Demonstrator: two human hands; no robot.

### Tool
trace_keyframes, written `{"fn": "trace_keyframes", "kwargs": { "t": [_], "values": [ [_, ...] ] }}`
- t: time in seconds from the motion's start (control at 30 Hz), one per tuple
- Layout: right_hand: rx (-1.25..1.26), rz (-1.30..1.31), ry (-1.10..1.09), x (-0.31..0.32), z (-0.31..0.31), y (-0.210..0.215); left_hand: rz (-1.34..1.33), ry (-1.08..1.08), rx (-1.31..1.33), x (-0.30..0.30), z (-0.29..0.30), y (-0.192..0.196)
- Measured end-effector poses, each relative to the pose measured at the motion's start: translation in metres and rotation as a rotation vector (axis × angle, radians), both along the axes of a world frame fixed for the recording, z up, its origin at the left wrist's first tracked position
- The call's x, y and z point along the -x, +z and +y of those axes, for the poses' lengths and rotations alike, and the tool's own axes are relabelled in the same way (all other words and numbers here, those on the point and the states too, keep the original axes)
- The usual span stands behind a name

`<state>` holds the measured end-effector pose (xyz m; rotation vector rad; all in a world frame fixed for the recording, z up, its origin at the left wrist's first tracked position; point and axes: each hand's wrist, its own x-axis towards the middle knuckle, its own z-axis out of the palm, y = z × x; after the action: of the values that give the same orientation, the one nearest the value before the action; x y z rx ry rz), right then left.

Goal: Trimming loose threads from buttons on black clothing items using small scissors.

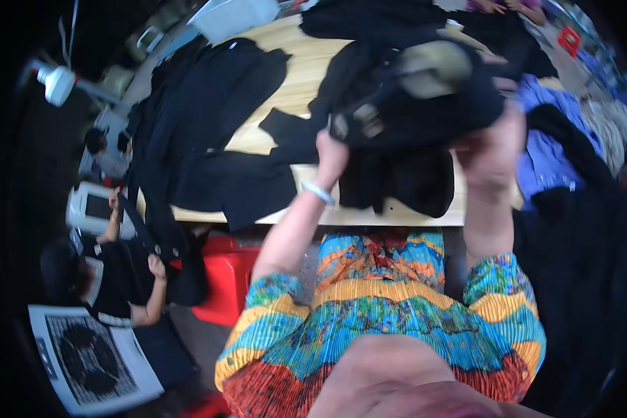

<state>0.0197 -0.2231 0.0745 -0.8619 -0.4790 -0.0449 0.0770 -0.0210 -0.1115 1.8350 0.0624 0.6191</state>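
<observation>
A black garment, blurred by motion, is lifted over the table between my two hands. On its upper side are a round beige area and a smaller pale patch, both too smeared to identify. My left hand, with a pale bracelet at the wrist, is closed on the garment's left edge. At its right end, my right hand grips the cloth, though its fingers are partly smeared and hidden. Beneath it, more black cloth lies at the table's front edge.
Black garments cover much of the wooden table. A light plastic bin stands at the far side. Purple clothing is piled at right. On the left are a red stool, a floor fan and a seated person handling black cloth.
</observation>
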Motion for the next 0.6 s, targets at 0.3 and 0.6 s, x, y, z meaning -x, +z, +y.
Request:
{"fn": "trace_keyframes", "kwargs": {
  "t": [0.3, 0.6],
  "values": [
    [-0.147, -0.269, -0.548, -0.074, -0.084, -0.004, -0.186, 0.407, -1.143, -0.258, -0.004, 0.087],
    [0.562, 0.134, -0.619, -0.224, -0.134, -0.104, -0.256, 0.190, -0.662, -0.249, -0.071, 0.193]
  ]
}}
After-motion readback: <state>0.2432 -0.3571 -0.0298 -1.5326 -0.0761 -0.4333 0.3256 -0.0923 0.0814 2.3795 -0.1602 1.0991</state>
